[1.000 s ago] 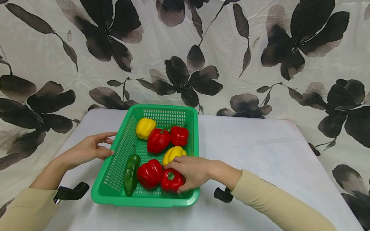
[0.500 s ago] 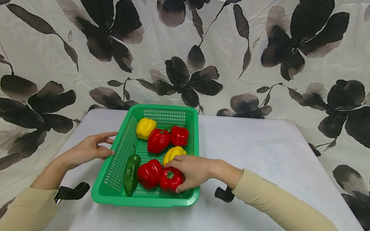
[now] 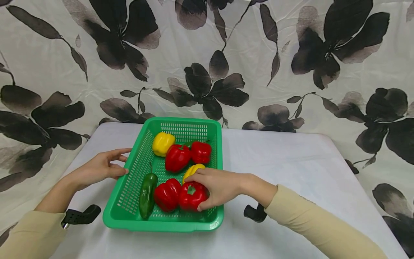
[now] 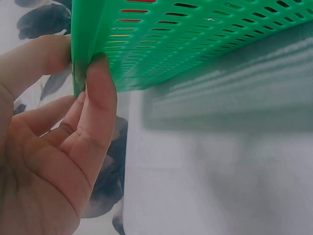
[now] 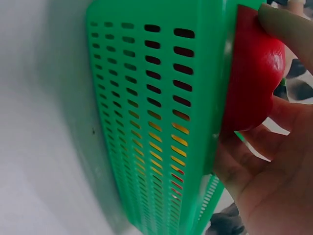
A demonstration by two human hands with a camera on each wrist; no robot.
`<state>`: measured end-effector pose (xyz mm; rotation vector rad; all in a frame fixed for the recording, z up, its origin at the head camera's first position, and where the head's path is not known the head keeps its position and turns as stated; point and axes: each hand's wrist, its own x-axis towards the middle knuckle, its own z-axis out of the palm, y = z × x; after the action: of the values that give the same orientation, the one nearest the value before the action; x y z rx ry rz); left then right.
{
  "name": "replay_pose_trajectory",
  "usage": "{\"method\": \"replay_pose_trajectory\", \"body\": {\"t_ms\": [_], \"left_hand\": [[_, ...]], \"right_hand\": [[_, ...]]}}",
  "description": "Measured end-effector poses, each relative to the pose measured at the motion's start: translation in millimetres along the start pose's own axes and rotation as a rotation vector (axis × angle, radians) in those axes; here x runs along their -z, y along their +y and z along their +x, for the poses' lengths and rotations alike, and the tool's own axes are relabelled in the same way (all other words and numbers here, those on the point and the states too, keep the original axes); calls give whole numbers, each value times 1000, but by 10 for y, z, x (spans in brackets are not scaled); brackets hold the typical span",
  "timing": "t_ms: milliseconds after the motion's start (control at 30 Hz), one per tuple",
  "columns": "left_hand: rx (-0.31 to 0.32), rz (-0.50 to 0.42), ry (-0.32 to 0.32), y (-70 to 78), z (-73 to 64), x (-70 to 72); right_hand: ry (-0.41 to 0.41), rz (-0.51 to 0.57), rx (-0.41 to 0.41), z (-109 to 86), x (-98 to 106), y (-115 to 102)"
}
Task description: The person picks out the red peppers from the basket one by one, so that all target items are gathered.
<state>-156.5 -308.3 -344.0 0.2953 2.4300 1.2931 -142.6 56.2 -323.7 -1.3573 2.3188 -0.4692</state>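
A green plastic basket (image 3: 161, 226) with slotted walls stands on the table. My left hand (image 3: 97, 169) pinches its left rim; the left wrist view has the thumb and fingers (image 4: 100, 105) on either side of that rim. Over the near right part of the basket, my right hand (image 3: 223, 184) grips a red bell pepper (image 3: 191, 197) with its green stem up. In the right wrist view this pepper (image 5: 254, 73) shows above the rim, between thumb and fingers. Touching or close beside it are another red bell pepper (image 3: 167, 195) and a yellow bell pepper (image 3: 191, 171), partly hidden by the hand.
Farther back in the basket lie a yellow bell pepper (image 3: 163, 144) and two red ones (image 3: 178, 158). A long green vegetable (image 3: 148, 196) lies along the left side. White cloth covers the table (image 3: 275, 162); a flowered curtain (image 3: 258, 64) hangs behind.
My right hand has risen slightly with the red bell pepper, which sits a little higher than before. The left hand and the basket stay nearly where they were.
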Motion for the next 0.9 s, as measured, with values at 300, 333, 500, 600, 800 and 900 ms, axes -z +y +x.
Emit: {"method": "replay_pose_trajectory", "body": {"t_ms": [300, 333, 500, 600, 800, 900], "left_hand": [[-1, -5, -1, 13, 0, -9], [0, -6, -1, 10, 3, -8], [3, -13, -2, 0, 11, -7], [2, -16, -1, -3, 12, -7], [3, -19, -2, -4, 9, -3], [6, -16, -3, -4, 10, -4]], "right_hand": [[18, 75, -29, -31, 89, -2], [21, 87, -32, -37, 100, -2], [40, 107, -45, -60, 148, 13], [54, 116, -53, -73, 178, 19], [94, 169, -62, -93, 233, 43], [114, 202, -83, -107, 263, 63]]}}
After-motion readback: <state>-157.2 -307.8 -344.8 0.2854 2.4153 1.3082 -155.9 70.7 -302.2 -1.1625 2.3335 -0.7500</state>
